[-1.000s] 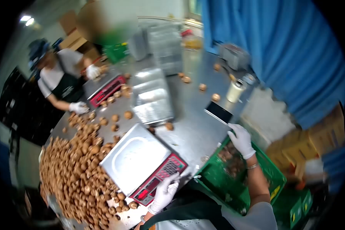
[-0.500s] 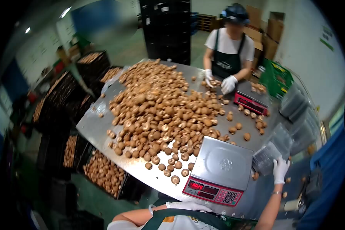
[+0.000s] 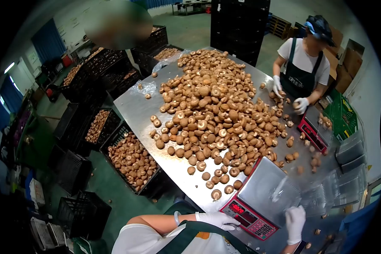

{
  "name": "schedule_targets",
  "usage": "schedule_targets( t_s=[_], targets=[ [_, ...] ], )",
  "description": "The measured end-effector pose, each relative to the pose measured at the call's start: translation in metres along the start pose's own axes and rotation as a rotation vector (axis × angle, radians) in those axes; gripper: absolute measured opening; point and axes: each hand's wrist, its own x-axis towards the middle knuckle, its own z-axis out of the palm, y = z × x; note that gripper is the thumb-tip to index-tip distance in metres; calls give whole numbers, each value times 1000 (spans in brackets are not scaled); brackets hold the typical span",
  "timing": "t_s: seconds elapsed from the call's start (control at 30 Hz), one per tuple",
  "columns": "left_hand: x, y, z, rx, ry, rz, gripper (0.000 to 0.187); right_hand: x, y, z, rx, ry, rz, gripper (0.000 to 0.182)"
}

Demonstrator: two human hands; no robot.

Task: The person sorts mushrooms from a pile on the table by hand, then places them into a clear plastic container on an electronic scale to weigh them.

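Head view. Item: brown mushrooms, heaped on the tabletop from its far edge toward the near edge; likely light, springy, easily bruised, best lifted by the cap sides. Item: scale, by the near edge, red digits lit; probably heavy, stiff, its smooth pan slippery; hold under the body. Item: clear trays, beside the scale; thin, flexible, best taken by the rims. My gloved left hand: open, fingers extended beside the keypad. My right hand: curled near the trays; grip unclear.
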Motion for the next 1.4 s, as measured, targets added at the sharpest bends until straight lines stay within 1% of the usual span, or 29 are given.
schedule_targets(
  t_s=[0.07,0.17,0.2,0.27,0.33,0.37,0.43,0.5,0.53,0.57,0.6,0.63,0.7,0.73,0.8,0.87,0.93,0.97,1.0,1.07,1.1,1.13,1.17,1.23,1.27,1.3,1.33,1.37,1.4],
  targets=[
    [-11,1,-20,9,26,6,42,-8,-19,8,1,-320,-2,12],
    [-37,3,-52,41,118,-5,42,-8,-54,2,20,-365,114,13],
    [-48,-2,-61,23,114,-39,42,0,-69,-8,17,-370,109,13],
    [-74,-6,-90,4,120,-78,42,29,-106,-30,-29,-232,253,32],
    [-108,-10,-123,70,204,-88,43,57,-133,-16,-61,-185,264,33],
    [-126,-21,-139,89,348,-6,43,78,-158,-9,-31,-143,250,33],
    [-160,-45,-174,169,618,-43,41,106,-194,12,-21,-158,229,32],
    [-193,-69,-219,171,975,-39,37,134,-226,42,57,-202,128,32],
    [-205,-86,-241,431,1184,-32,35,153,-245,64,146,-206,73,32],
    [-217,-98,-262,377,1330,-26,30,166,-258,83,126,-252,7,30],
    [-222,-140,-280,450,1369,-65,31,183,-279,98,210,-331,-37,29],
    [-235,-132,-295,307,1354,-331,35,188,-281,127,306,-349,-98,28],
    [-238,-169,-316,306,1266,-447,46,187,-264,206,680,-423,-48,31],
    [-240,-178,-317,287,1300,-281,30,208,-276,212,480,-520,-253,32],
    [-239,-198,-315,635,1293,-154,44,245,-322,217,471,-629,-346,31],
    [-247,-186,-316,355,1244,-204,33,265,-335,240,537,-661,-358,31],
    [-259,-176,-316,178,1304,-229,28,291,-365,237,456,-599,-490,30],
    [-261,-184,-315,71,1327,-178,26,298,-330,283,257,-337,-905,29],
    [-262,-193,-314,130,1351,-159,25,308,-338,295,257,-344,-924,29],
    [-282,-186,-308,-48,1409,-44,24,325,-352,294,327,-567,-844,46],
    [-290,-195,-307,-293,1353,29,18,329,-358,286,350,-671,-765,55],
    [-303,-179,-300,-355,1429,5,22,329,-358,275,365,-769,-651,66],
    [-329,-172,-304,-91,1347,-194,25,322,-378,275,458,-403,-518,24],
    [-362,-163,-292,165,1675,-108,27,321,-377,256,404,-427,-441,24],
    [-385,-176,-287,415,1644,-415,28,319,-373,249,370,-409,-383,23],
    [-399,-160,-284,407,1666,-744,25,316,-364,247,353,-387,-347,23],
    [-410,-175,-275,388,1821,-641,27,314,-353,249,336,-351,-299,23],
    [-411,-175,-275,518,1845,-659,29,313,-346,250,354,-307,-246,19],
    [-408,-172,-273,434,1816,-611,29,311,-340,253,336,-323,-187,18]
  ],
)
